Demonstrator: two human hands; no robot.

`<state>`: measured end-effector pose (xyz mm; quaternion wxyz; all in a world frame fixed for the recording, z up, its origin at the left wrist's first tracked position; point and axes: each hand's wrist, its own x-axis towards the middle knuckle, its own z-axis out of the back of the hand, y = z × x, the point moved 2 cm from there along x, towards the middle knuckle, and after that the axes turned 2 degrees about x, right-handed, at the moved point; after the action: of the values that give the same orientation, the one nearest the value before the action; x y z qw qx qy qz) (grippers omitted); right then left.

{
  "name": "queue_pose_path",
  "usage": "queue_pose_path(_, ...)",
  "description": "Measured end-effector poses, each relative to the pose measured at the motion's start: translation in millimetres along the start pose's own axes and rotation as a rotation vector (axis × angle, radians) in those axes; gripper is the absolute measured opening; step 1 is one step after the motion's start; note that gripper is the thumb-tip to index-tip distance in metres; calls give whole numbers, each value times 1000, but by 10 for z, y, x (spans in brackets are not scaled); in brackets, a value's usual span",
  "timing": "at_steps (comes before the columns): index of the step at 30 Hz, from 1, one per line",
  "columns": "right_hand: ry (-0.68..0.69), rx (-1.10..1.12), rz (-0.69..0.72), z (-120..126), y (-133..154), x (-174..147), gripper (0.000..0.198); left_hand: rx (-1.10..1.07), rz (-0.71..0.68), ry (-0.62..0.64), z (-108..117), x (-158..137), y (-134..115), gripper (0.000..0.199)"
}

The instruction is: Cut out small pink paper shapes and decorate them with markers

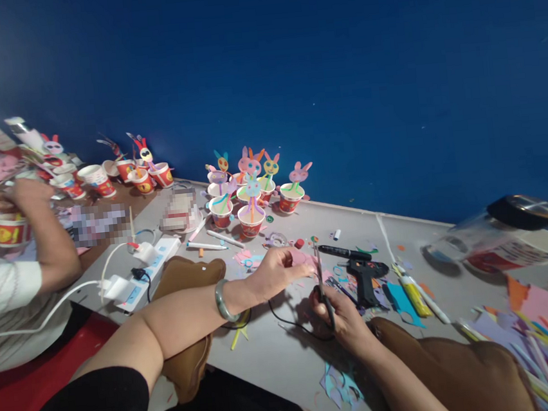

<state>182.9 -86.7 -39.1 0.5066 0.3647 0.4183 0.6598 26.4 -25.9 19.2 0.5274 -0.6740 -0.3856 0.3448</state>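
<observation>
Could nick the thumb or fingertips of the left grip, with the black-handled metal scissors standing blades-up just beside them. Could also cut astray across the pink sheet of paper, through bending or slipping in so light a pinch. Might snag on the thin black cable, running over the grey counter between both grips, or knock the black plastic glue gun, lying just beyond and to the right of the right grip.

On the left, pinched narrow, thumb against fingers, holding the pink sheet out toward the right grip. On the right, closed around the scissor handles, with blades pointing away from the wrist, next to the paper. Cannot tell the gap between the blades, seen nearly edge-on, nor any contact with the paper. Nearer the body than the right grip: pale blue paper scraps with round holes. Well beyond the left grip: clustered red-and-white paper cups.
</observation>
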Motion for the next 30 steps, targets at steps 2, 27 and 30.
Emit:
queue_pose_path(2, 5, 0, -12, 1, 16, 0, 59, -3, -3, -2, 8, 4, 10, 25)
queue_pose_path(27, 11, -25, -37, 9, -8, -2, 55, 157, -67, 11, 89, 41, 100, 28)
queue_pose_path(30, 12, -32, -20, 9, 18, 3, 52, 168, -69, 14, 110, 55, 134, 29)
